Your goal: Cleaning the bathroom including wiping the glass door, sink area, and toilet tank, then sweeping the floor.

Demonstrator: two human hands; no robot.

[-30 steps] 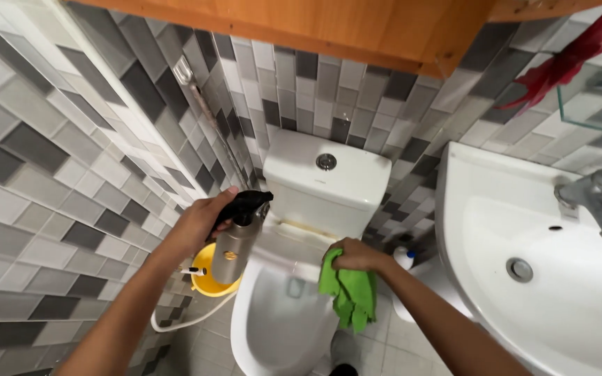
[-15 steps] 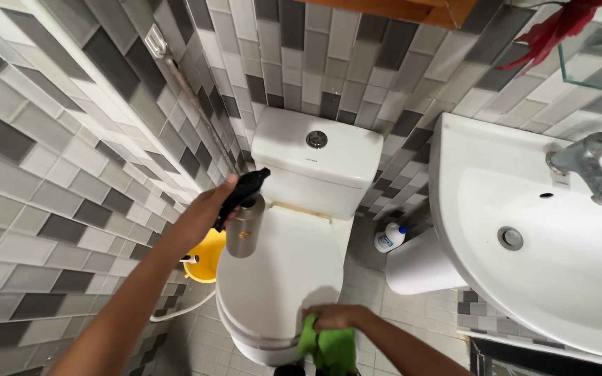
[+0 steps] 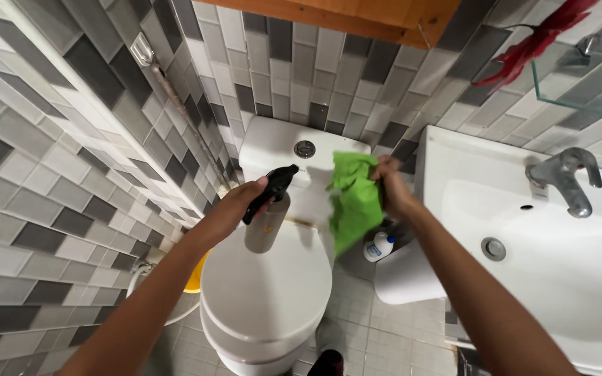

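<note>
While the left hand [image 3: 235,209] is clenched round the neck of a grey spray bottle [image 3: 266,221] with a black trigger head, the right hand [image 3: 393,189] pinches the top edge of a green cloth [image 3: 354,198], fingers [image 3: 383,170] closed on the fabric. Bottle hangs upright, long axis near vertical, nozzle pointing right toward the cloth. Cloth dangles from the grip, long axis vertical, its lower end loose in the air above the right rear of the closed toilet lid [image 3: 266,285]. Cloth sits just right of the bottle, apart from it, a narrow gap between nozzle and fabric. Both are held in front of the white cistern [image 3: 280,157], at about the same height; the right hand is the one on the cloth, the left is nearer the tiled wall [image 3: 50,181].

Room: the lid below both hands is bare. Right of the cloth the sink [image 3: 552,278] rim stands close to the right forearm, so little sideways room there. A small white bottle with a blue cap [image 3: 379,246] stands on the floor between toilet and sink pedestal. A yellow bucket [image 3: 195,275] is partly hidden behind the left forearm. A wooden cabinet [image 3: 357,15] hangs overhead.
</note>
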